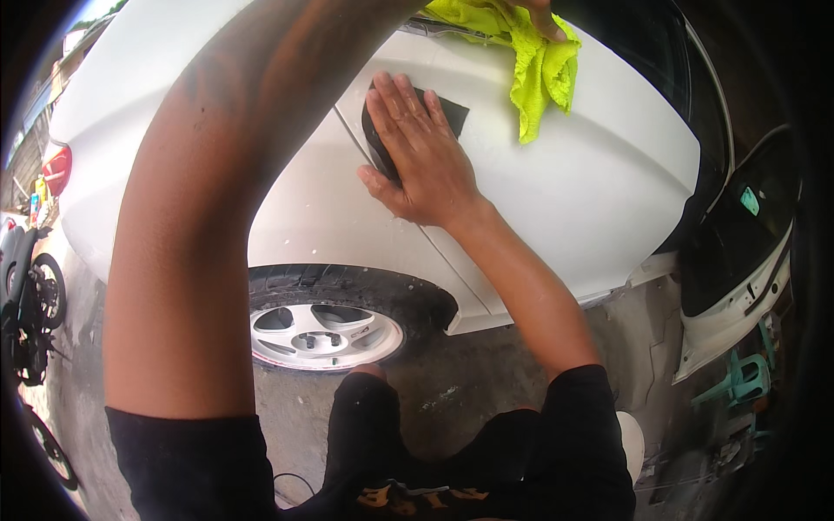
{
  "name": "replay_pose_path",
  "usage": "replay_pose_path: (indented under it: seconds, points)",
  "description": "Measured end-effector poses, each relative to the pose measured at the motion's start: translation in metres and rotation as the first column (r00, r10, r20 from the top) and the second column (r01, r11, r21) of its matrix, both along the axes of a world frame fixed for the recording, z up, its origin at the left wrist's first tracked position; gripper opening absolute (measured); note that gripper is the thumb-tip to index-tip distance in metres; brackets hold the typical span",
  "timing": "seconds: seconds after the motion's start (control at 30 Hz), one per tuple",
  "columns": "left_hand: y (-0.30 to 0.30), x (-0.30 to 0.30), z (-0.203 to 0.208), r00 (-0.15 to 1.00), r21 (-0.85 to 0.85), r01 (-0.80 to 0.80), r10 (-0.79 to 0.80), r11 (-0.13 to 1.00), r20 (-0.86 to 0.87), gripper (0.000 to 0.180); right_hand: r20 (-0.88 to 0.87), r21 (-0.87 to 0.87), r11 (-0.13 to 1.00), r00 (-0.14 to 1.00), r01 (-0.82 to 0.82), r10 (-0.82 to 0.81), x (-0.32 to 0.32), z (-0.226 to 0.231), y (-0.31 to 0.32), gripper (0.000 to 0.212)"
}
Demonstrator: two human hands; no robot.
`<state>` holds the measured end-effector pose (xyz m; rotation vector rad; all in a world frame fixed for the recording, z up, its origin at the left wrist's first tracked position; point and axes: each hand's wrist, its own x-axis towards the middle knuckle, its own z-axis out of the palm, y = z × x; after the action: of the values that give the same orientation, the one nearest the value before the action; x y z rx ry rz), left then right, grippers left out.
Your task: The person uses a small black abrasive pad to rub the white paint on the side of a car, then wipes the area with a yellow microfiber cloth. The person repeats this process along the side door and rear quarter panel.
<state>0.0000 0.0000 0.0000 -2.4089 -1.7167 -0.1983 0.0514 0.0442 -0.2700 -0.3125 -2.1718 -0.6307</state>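
Note:
My right hand [423,161] lies flat on a dark sheet of sandpaper [454,115], fingers stretched out and thumb apart. It presses the sheet against the white car's side panel [556,200], across the seam between fender and door. From the lower left my left arm reaches up over the car. At the top edge my left hand [542,17] is only partly in view, its fingers closed on a bright yellow-green cloth [546,74] that hangs down over the panel. Small drops dot the paint near the seam.
Below the panel is a wheel with a white rim [326,334], close to my knee. An open car door [738,260] stands at the right, near a green plastic stool [743,378]. Parked motorcycles [35,295] line the left side of the concrete floor.

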Motion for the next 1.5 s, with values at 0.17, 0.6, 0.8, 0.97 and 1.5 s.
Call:
replay_pose_path:
  seconds: [0.17,0.6,0.8,0.97,1.5]
  points:
    - [-0.002,-0.042,-0.009,0.977,0.328,0.190,-0.213,0.925,0.034,0.103,0.137,0.021,1.000,0.991,0.006,-0.009,0.059,0.022,0.014,0.097]
    - [0.038,-0.152,-0.068,0.727,0.634,0.301,-0.601,0.713,0.331,0.084,0.301,0.091,0.996,0.953,-0.008,-0.020,0.003,0.045,0.001,0.108]
    - [0.027,-0.153,-0.058,0.880,0.653,0.210,-0.432,0.728,0.199,0.086,0.224,0.129,0.984,0.970,-0.121,0.090,-0.025,0.060,-0.002,0.106]
    - [0.023,-0.151,-0.066,0.934,0.584,0.132,-0.297,0.801,0.196,0.091,0.040,-0.041,0.997,0.997,-0.064,0.066,0.003,0.009,-0.005,0.103]
    - [0.050,-0.150,-0.075,0.875,0.687,0.138,-0.413,0.713,0.253,0.076,-0.719,-0.448,0.887,0.544,0.112,-0.432,0.156,-0.149,0.051,0.100]
